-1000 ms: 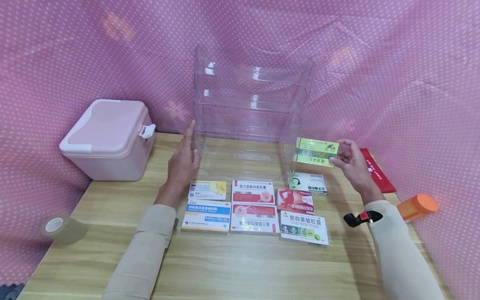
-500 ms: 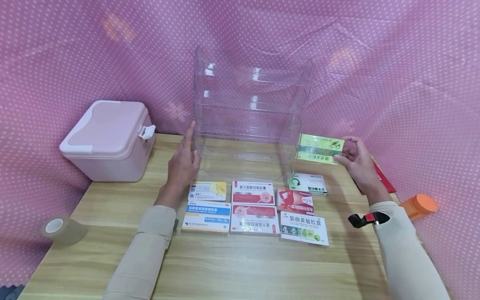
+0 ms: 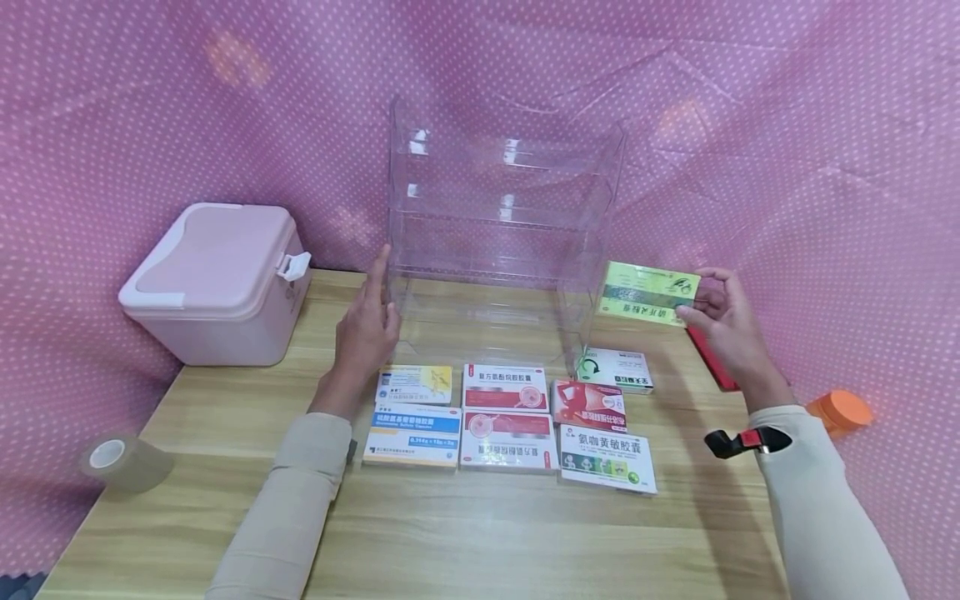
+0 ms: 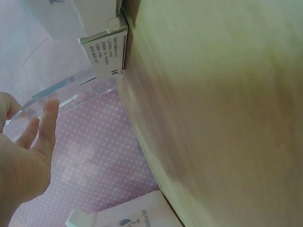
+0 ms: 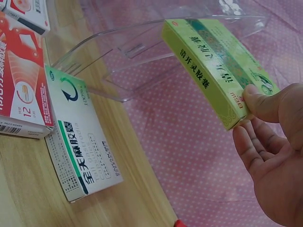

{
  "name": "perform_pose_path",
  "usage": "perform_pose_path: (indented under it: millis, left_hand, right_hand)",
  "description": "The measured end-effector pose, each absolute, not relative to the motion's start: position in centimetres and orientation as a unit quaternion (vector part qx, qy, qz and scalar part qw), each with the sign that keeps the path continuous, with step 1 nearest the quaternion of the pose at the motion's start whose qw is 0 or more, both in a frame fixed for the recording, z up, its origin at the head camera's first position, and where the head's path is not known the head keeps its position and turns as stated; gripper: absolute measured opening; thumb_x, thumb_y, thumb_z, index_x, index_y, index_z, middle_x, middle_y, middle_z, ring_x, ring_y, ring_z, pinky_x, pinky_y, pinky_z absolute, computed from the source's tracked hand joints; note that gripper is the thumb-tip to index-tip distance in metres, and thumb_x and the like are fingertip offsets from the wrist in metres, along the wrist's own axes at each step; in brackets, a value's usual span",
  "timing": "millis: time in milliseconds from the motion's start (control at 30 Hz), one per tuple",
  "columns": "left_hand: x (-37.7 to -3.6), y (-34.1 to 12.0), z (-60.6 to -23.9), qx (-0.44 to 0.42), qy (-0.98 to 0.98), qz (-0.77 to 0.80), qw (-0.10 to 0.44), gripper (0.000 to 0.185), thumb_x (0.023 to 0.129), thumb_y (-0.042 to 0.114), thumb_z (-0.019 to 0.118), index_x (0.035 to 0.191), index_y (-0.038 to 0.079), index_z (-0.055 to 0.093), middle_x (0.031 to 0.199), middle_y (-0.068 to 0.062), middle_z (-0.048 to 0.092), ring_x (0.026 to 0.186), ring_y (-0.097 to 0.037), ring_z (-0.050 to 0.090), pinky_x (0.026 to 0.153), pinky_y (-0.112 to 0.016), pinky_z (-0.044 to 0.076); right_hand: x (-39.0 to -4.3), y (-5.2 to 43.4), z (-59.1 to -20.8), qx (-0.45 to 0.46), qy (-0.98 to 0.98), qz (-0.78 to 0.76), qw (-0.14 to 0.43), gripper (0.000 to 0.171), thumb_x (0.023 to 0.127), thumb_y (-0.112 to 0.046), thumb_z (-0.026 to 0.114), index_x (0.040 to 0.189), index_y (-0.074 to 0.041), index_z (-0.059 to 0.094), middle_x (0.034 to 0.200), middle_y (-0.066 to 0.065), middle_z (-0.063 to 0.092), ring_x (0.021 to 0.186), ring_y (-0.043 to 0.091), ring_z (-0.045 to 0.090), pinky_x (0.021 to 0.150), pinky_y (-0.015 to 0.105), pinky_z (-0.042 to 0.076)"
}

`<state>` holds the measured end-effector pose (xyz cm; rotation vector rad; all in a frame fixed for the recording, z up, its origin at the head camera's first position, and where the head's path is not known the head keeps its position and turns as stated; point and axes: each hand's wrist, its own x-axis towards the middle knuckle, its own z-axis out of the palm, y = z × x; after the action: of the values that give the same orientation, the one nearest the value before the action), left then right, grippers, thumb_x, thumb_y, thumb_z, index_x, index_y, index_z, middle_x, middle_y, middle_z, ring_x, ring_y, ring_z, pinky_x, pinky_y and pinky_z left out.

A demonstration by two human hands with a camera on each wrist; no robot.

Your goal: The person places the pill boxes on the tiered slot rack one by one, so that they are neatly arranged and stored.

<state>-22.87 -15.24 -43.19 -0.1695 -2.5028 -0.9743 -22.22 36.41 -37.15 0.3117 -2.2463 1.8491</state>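
Note:
In the head view my right hand (image 3: 731, 321) pinches a yellow-green medicine box (image 3: 651, 292) by its right end, raised beside the clear plastic tiered rack (image 3: 495, 273). The right wrist view shows thumb on top of that box (image 5: 215, 66) and fingertips below its near corner. My left hand (image 3: 366, 329) rests against the rack's left side with its fingers extended. Below the held box lies a white-and-green medicine box (image 3: 617, 369). Further medicine boxes lie before the rack: a red one (image 3: 588, 406), a white-and-green one (image 3: 607, 458), red-and-white ones (image 3: 506, 387), a blue-and-white one (image 3: 412, 437) and a yellow-and-white one (image 3: 415, 384).
A pink lidded medicine chest (image 3: 217, 283) stands at the left rear of the wooden table (image 3: 480, 533). A roll of tape (image 3: 127, 462) lies at the left edge. To the right are a red pouch (image 3: 712, 358), partly behind my right hand, and an orange bottle (image 3: 842, 414). Pink dotted cloth (image 3: 480, 50) hangs behind.
My right hand has moved right and slightly farther back with the yellow-green box, away from the rack's right side. My left hand has stayed at the rack.

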Motion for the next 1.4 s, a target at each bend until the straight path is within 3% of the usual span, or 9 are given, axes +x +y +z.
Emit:
perform_pose_path:
  millis: [367, 733, 1133, 1400]
  left_hand:
    - [-22.9, -15.3, -43.2, -0.062, -0.905, -0.356, 0.223, 0.091, 0.106, 0.007, 0.057, 0.172, 0.045, 0.009, 0.17, -0.014, 0.046, 0.073, -0.031, 0.057, 0.062, -0.042, 0.047]
    - [-23.0, -15.3, -43.3, -0.057, -0.907, -0.357, 0.218, 0.092, 0.105, 0.007, 0.058, 0.172, 0.047, 0.008, 0.169, -0.014, 0.046, 0.074, -0.032, 0.057, 0.063, -0.043, 0.048]
    - [-22.8, -15.4, -43.0, -0.055, -0.907, -0.357, 0.217, 0.093, 0.105, 0.006, 0.059, 0.172, 0.046, 0.008, 0.173, -0.011, 0.042, 0.075, -0.032, 0.058, 0.063, -0.04, 0.046]
    - [-23.0, -15.4, -43.2, -0.062, -0.904, -0.362, 0.22, 0.094, 0.105, 0.005, 0.059, 0.172, 0.046, 0.009, 0.172, -0.012, 0.043, 0.089, -0.036, 0.064, 0.069, -0.048, 0.052]
  right_hand:
    - [-21.8, 36.6, -36.7, 0.106, -0.765, 0.625, 0.115, 0.058, 0.096, 0.015, 0.065, 0.139, -0.022, 0.052, 0.107, -0.005, 0.072, 0.094, 0.004, 0.07, 0.078, 0.012, 0.057]
    - [-21.6, 36.7, -36.2, 0.115, -0.757, 0.631, 0.122, 0.057, 0.096, 0.017, 0.065, 0.142, -0.013, 0.05, 0.109, -0.003, 0.072, 0.096, 0.006, 0.069, 0.079, 0.012, 0.057]
    - [-21.3, 36.8, -35.4, 0.127, -0.74, 0.648, 0.131, 0.056, 0.095, 0.019, 0.063, 0.139, -0.014, 0.05, 0.105, -0.003, 0.075, 0.092, 0.006, 0.071, 0.075, 0.013, 0.058]
    - [-21.1, 36.6, -34.7, 0.127, -0.751, 0.631, 0.146, 0.057, 0.095, 0.018, 0.064, 0.141, -0.013, 0.049, 0.108, -0.003, 0.074, 0.094, 0.006, 0.071, 0.077, 0.013, 0.058]
